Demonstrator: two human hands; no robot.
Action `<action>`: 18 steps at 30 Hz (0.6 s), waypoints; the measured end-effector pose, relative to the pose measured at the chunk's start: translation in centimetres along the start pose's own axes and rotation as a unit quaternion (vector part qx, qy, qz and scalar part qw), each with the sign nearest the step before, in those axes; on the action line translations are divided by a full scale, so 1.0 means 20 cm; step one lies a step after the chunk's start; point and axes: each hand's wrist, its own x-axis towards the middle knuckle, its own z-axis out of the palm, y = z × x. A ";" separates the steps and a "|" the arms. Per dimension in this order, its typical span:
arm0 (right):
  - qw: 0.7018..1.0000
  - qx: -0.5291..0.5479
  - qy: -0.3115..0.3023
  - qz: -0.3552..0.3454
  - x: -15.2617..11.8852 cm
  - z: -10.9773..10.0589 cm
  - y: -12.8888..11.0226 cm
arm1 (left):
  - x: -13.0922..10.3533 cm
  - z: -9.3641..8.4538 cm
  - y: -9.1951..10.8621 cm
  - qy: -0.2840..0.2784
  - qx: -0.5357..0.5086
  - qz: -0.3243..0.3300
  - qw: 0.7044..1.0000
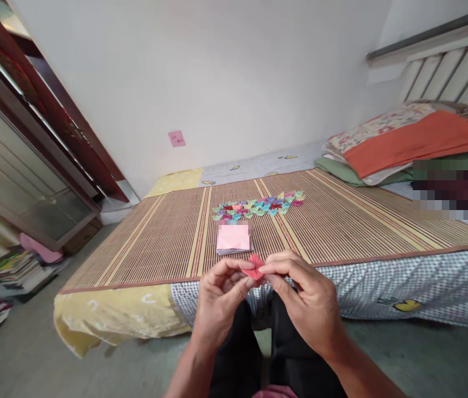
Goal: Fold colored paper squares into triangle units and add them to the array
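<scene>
At your far left, a pile of books and papers (14, 268) sits low by the floor. Next comes the bed's yellow cloth (121, 312) with pale markings, hanging over the front edge below a brown-and-cream striped woven mat (134, 249). Your left hand (219, 301) is in front of the mat's near edge, its grip pinched together on the left side of a small red folded paper piece (254, 272). Behind that hand, a stack of square paper sheets with a light pink one on top (234, 237) lies on the mat, and just beyond it spreads a band of small multicoloured folded paper pieces (273, 207). The red piece looks compact and roughly diamond-shaped, with creases meeting near its middle; your fingertips hide parts of its edges. It is held up between your two hands, directly between the fingertips and in front of the stack. Your right hand (311, 301) has its grip clamped on the piece's right side. At far right, folded orange-and-floral bedding (414, 143) rests on the bed.
</scene>
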 end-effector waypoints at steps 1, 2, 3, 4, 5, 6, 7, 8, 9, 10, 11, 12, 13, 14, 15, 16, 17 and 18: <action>1.000 -0.003 0.002 -0.003 0.00 0.00 0.00 | 0.00 0.00 0.00 0.006 0.005 0.006 1.000; 1.000 -0.001 0.003 -0.001 0.00 0.00 0.00 | 0.00 0.00 0.00 0.013 0.011 0.014 1.000; 1.000 0.004 0.002 0.007 0.00 0.01 0.00 | 0.00 0.00 0.00 0.020 0.017 0.022 0.999; 1.000 0.012 0.001 0.018 -0.01 0.01 0.00 | 0.00 0.00 0.00 0.026 0.023 0.031 0.999; 0.999 0.021 0.000 0.029 -0.01 0.01 -0.01 | 0.00 0.00 0.01 0.030 0.028 0.039 0.998; 0.999 0.032 0.000 0.039 -0.01 0.02 -0.01 | 0.00 0.00 0.01 0.032 0.032 0.045 0.998; 0.998 0.041 0.001 0.048 -0.01 0.02 -0.01 | -0.01 0.01 0.00 0.034 0.036 0.049 0.998; 0.997 0.051 0.001 0.057 -0.01 0.03 -0.01 | -0.01 0.01 0.00 0.037 0.040 0.052 0.997; 0.996 0.061 0.003 0.067 -0.01 0.03 -0.01 | -0.01 0.02 0.00 0.039 0.044 0.053 0.997; 0.994 0.069 0.004 0.078 -0.01 0.04 0.00 | -0.01 0.02 0.00 0.041 0.050 0.053 0.996; 0.993 0.077 0.006 0.091 -0.01 0.04 0.00 | -0.02 0.02 -0.01 0.045 0.055 0.053 0.996; 0.991 0.083 0.011 0.102 -0.01 0.05 0.00 | -0.02 0.03 -0.01 0.049 0.060 0.054 0.995; 0.990 0.087 0.016 0.110 -0.01 0.06 0.01 | -0.02 0.03 -0.02 0.054 0.064 0.056 0.995; 0.989 0.088 0.021 0.116 -0.01 0.06 0.01 | -0.02 0.04 -0.02 0.060 0.068 0.057 0.994; 0.989 0.089 0.025 0.120 -0.02 0.07 0.02 | -0.02 0.05 -0.02 0.067 0.071 0.058 0.994; 0.988 0.089 0.029 0.122 -0.02 0.08 0.02 | -0.01 0.05 -0.03 0.074 0.073 0.058 0.993; 0.988 0.088 0.031 0.122 -0.02 0.08 0.02 | -0.01 0.06 -0.03 0.081 0.076 0.057 0.992; 0.988 0.086 0.032 0.123 -0.02 0.08 0.02 | -0.01 0.06 -0.03 0.087 0.079 0.056 0.992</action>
